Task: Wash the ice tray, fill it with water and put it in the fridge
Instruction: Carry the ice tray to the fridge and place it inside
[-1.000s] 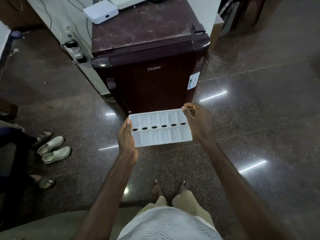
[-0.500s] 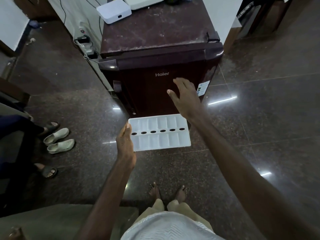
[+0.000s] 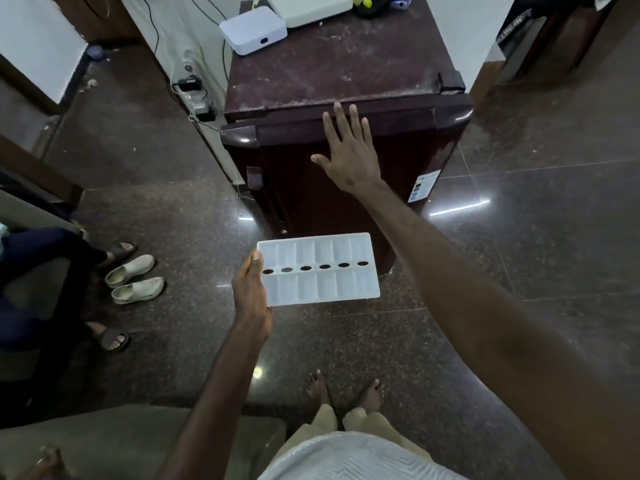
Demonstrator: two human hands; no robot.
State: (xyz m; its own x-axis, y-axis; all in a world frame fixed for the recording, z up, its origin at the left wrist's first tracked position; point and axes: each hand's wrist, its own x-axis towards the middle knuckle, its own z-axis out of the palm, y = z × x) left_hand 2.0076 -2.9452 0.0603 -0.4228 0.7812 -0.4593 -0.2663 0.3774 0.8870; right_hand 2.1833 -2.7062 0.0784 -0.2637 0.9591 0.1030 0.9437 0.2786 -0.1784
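Observation:
A white ice tray [image 3: 318,271] with two rows of cells and a line of oval holes along its middle is held level in front of me. My left hand [image 3: 250,292] grips its left short edge. A small maroon fridge [image 3: 408,140] stands just beyond the tray with its door shut. My right hand [image 3: 348,150] is spread open with fingers apart, over the upper front of the fridge door near its top edge. I cannot tell whether the cells hold water.
A white box [image 3: 253,30] and a larger white device [image 3: 308,6] sit on the fridge top. A power strip with cables [image 3: 194,95] hangs on the wall to the left. White shoes [image 3: 133,280] and a seated person's feet [image 3: 112,336] are at left. Dark polished floor [image 3: 536,254] spreads to the right.
My right hand let go of the tray's right end and rose to the top of the fridge door. The left hand now holds the tray alone. The view moved closer to the fridge.

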